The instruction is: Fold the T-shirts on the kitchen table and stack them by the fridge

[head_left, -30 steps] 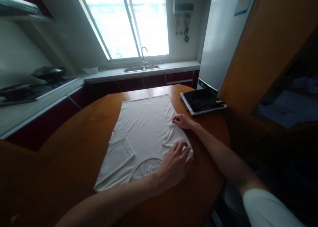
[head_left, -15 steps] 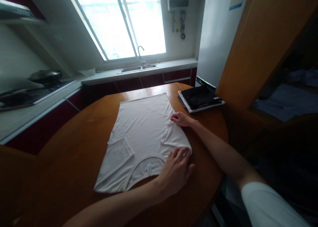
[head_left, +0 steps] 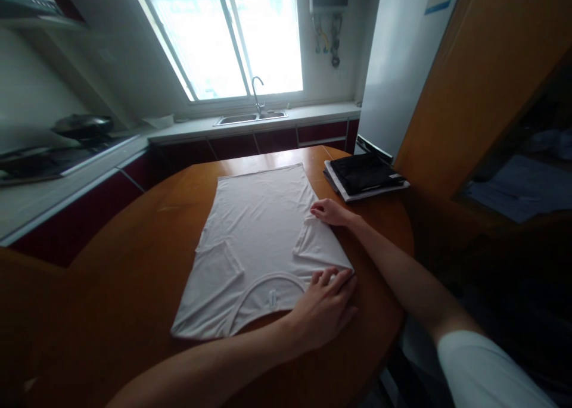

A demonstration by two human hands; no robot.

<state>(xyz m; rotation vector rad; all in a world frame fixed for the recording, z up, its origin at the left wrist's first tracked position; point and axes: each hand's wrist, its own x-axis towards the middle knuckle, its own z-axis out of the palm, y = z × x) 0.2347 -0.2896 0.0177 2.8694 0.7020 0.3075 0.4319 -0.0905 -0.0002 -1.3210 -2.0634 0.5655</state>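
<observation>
A white T-shirt (head_left: 259, 235) lies spread flat on the round wooden table (head_left: 134, 277), neck towards me, both sleeves folded in over the body. My left hand (head_left: 324, 307) reaches across to the shirt's near right corner, fingers pinched on the cloth at the shoulder. My right hand (head_left: 330, 212) rests on the shirt's right edge further up, fingers curled onto the fabric by the folded sleeve.
A folded stack of dark and white clothes (head_left: 364, 176) sits at the table's far right, next to a white fridge (head_left: 397, 68). Behind are a counter with a sink (head_left: 250, 117) under the window and a stove with a pan (head_left: 83, 125) at the left.
My left hand has slid slightly right and towards me, drawing the shirt's shoulder corner out flatter. My right hand has stayed at the right edge.
</observation>
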